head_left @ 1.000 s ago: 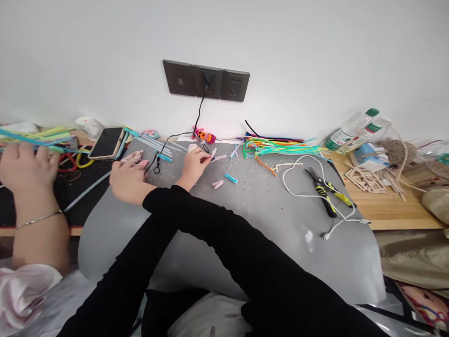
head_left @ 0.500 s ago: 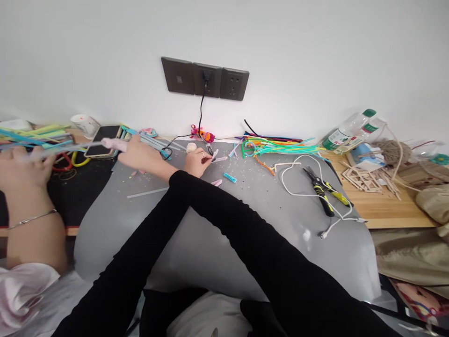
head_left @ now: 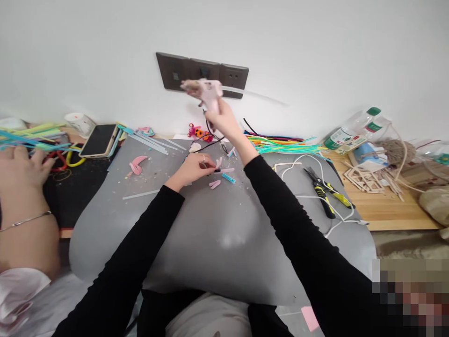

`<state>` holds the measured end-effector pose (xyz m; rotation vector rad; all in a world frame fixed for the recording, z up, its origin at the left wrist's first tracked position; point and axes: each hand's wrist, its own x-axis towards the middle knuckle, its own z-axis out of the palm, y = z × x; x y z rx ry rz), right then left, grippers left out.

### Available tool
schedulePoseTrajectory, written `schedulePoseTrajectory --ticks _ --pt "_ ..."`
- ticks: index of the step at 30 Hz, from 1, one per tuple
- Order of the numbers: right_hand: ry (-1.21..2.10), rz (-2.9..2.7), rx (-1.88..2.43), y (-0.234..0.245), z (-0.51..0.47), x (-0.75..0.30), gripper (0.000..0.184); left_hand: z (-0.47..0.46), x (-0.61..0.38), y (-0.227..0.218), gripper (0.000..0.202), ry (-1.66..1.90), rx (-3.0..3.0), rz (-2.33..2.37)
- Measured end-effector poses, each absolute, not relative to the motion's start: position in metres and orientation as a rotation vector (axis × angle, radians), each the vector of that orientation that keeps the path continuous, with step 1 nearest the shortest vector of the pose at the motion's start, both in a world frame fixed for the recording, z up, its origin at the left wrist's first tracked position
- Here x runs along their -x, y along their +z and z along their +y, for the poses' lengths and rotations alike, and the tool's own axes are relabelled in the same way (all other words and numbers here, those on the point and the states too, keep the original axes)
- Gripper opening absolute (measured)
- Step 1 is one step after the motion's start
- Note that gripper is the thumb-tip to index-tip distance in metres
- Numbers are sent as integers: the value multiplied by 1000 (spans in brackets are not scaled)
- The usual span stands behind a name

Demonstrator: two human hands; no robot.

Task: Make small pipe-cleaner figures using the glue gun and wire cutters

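Observation:
My right hand (head_left: 222, 122) is raised in front of the dark wall sockets (head_left: 201, 75), closed on a pink glue gun (head_left: 206, 91). A clear glue stick pokes out of the gun to the right, and its black cord hangs down to the mat. My left hand (head_left: 193, 167) rests on the grey mat (head_left: 217, 224), pinching a small pink clip piece (head_left: 220, 164). A blue clip (head_left: 228, 178) and another pink piece (head_left: 214, 184) lie just beside it.
Another person's hand (head_left: 21, 168) with a bracelet lies on coloured straws at the left. A phone (head_left: 98, 139), a cup (head_left: 79, 122), pink shapes (head_left: 136, 164), pipe cleaners (head_left: 280, 145), pliers (head_left: 324, 192), a white cable, bottles (head_left: 351, 128), twine (head_left: 396, 150) and wooden pieces (head_left: 368, 180) surround the mat.
My right hand, which had reached across to the left, has lifted the glue gun and swung it up to the middle. My arms are uncrossed. My left hand stayed put.

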<state>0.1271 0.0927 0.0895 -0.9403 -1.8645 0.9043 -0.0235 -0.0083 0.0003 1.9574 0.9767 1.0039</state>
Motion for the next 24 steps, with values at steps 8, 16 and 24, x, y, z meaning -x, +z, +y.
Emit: schedulePoseTrajectory --ticks 8,16,24 --pt "1096 -1698 1191 47 61 -203 31 7 62 7 24 1326 -1683 1245" --pt "1457 -1774 1170 27 38 -205 35 15 75 -6 13 1168 -1886 1341" --pt "1466 -1876 1230 19 30 -199 25 11 77 -1 11 1215 -1821 1348"
